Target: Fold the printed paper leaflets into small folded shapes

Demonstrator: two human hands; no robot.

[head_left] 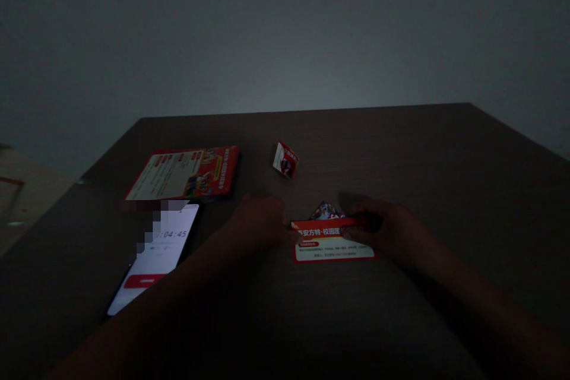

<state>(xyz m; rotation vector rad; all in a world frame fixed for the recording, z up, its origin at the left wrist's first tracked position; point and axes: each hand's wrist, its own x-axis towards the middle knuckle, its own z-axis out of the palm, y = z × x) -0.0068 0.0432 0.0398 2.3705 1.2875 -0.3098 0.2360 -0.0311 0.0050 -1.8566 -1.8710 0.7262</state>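
Note:
A red and white printed paper leaflet (335, 247) lies low over the dark table in front of me, with a fold along its upper edge. My left hand (262, 218) is closed at the leaflet's left end, its fingers partly lost in the dark. At the right end my right hand (383, 224) pinches the folded strip between thumb and fingers. A pointed, colourful printed corner (327, 211) sticks up behind the fold. Farther back stands a small folded paper piece (285, 160), red and white, touched by neither hand.
To the left lies a stack of red and white leaflets (189, 173). Nearer, beside my left forearm, a lit phone (167, 249) shows a running time and a red button. The wooden table (401, 148) meets a grey wall (312, 41) at the back. The light is dim.

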